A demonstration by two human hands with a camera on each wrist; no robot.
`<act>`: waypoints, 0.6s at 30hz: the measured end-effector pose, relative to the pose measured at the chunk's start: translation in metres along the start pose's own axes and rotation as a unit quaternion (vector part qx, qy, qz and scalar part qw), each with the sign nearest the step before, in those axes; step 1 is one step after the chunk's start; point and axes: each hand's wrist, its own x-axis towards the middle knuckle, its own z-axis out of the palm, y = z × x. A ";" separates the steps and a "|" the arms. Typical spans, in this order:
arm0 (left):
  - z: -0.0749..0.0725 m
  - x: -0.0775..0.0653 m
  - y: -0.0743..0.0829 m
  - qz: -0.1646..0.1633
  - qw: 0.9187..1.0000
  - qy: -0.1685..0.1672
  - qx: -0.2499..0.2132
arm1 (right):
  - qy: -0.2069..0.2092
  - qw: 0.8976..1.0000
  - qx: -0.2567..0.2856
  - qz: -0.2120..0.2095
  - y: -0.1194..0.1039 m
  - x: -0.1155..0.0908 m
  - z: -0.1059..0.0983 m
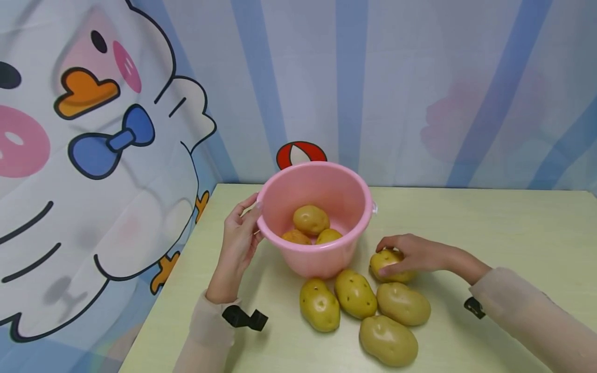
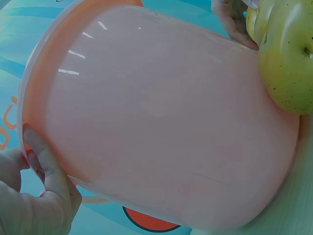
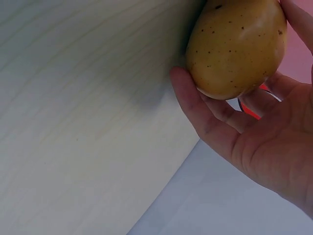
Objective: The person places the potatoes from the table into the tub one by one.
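A pink bucket (image 1: 322,261) stands tilted toward me on the table, with several potatoes (image 1: 311,219) inside it. My left hand (image 1: 239,238) grips the bucket's rim at its left side; the left wrist view shows the fingers (image 2: 49,164) bent over that rim. To the right of the bucket, my right hand (image 1: 415,253) holds a yellow potato (image 1: 386,263) between thumb and fingers. The right wrist view shows this potato (image 3: 237,49) with fingers curled around its far side. In front of the bucket lie several more potatoes (image 1: 356,294) close together.
The pale wooden table (image 1: 489,228) ends at a cloth backdrop (image 1: 396,103) with blue stripes. At the left hangs a large cartoon bird print (image 1: 116,217). Black straps with small devices (image 1: 244,317) sit on both sleeves.
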 end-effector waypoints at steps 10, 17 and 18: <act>0.000 0.000 -0.001 0.001 1.000 0.000 -0.003 | 0.004 1.000 -0.002 -0.011 0.004 0.001 0.002; -0.001 0.001 -0.002 0.007 1.000 -0.005 -0.012 | 0.003 1.000 -0.001 -0.022 0.003 0.002 0.001; -0.001 0.001 -0.002 0.009 1.000 -0.006 -0.012 | 0.002 1.000 -0.001 -0.023 0.003 0.003 0.001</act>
